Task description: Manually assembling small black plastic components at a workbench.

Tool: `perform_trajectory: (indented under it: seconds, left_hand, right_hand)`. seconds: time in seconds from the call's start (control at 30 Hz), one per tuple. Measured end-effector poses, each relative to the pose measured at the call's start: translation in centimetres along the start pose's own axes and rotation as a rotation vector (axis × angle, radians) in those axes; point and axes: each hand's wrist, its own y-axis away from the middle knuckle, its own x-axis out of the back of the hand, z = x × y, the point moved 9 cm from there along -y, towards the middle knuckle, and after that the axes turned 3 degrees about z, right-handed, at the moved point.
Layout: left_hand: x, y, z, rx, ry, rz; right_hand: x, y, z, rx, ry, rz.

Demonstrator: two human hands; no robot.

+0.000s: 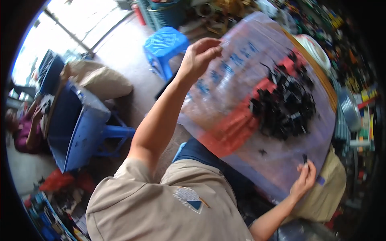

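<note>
My right hand point(304, 180) pinches a small black part point(305, 158) at the near right side of the table. My left hand point(200, 59) is stretched out by the table's far left edge, thumb and fingers pressed together; what they hold, if anything, is too small to make out. Between the hands, a heap of small black parts point(287, 104) lies on a translucent plastic sheet point(225, 94) with blue writing and a red band. One loose black piece point(262, 152) sits apart from the heap, nearer to me.
A blue stool point(165, 44) stands beyond my left arm. Further left are a blue bin point(74, 124), a tan sack point(100, 80) and a seated person point(29, 130) in purple. Crowded goods point(348, 52) and a clear roll point(348, 108) line the right side.
</note>
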Motion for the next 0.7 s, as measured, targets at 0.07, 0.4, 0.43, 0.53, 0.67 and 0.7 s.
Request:
perform_trajectory:
  seconds: [0.07, 0.4, 0.43, 0.53, 0.67, 0.7]
  left_hand:
    - [-7.0, 4.6, 1.0, 0.112, 0.132, -0.327]
    - [-22.2, 17.6, 3.4, 0.07, -0.007, -0.875]
    - [-22.5, 17.7, 3.6, 0.023, 0.005, -0.846]
    - [-23.3, 18.6, 3.8, 0.003, 0.081, -0.785]
    - [-23.6, 19.4, 3.5, -0.043, -0.009, -0.755]
    - [-23.5, 19.4, 3.9, -0.134, -0.01, -0.703]
  right_hand:
    - [-3.0, 0.0, -2.5, 0.038, -0.293, -0.041]
    - [-6.8, 1.5, -8.3, 0.188, -0.423, -0.189]
    - [-6.5, 1.7, -8.1, 0.209, -0.392, -0.182]
    - [-6.8, 2.2, -7.4, 0.137, -0.521, -0.173]
    - [-7.2, 2.9, -6.3, 0.089, -0.536, -0.222]
    - [-7.2, 3.0, -6.0, 0.084, -0.536, -0.218]
